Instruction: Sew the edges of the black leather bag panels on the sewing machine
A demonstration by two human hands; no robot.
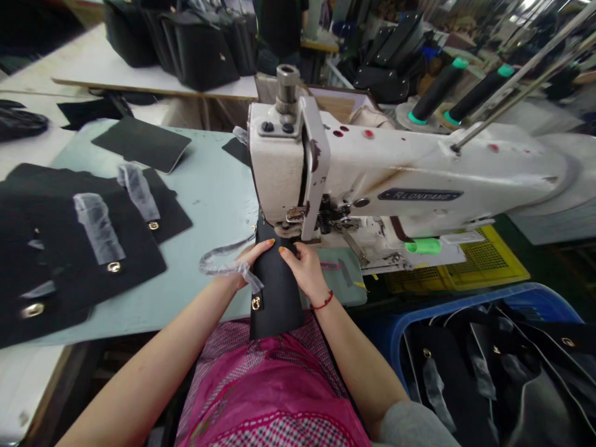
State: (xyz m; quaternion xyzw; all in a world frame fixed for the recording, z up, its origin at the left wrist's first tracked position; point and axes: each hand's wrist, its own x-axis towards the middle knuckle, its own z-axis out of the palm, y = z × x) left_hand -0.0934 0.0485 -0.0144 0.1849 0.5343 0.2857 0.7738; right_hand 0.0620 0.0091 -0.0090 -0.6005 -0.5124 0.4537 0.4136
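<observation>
A black leather panel (277, 288) runs from under the head of the white sewing machine (284, 167) down to my lap. My left hand (248, 259) grips its left edge, thumb on top. My right hand (305, 267) pinches the right edge close to the needle area, thumb on top and fingers beneath. A gold clasp (256, 303) sits on the panel's lower left. The strap in clear plastic wrap (223, 264) loops out leftward around my left hand. The needle and stitch point are hidden by the machine head.
Black panels with gold hardware and wrapped straps (125, 230) lie at left on the pale green table (200, 180). A blue bin (400, 329) of similar pieces stands at right, near a yellow crate (498, 261). Black bags (200, 49) stand behind; a person (282, 31) is beyond.
</observation>
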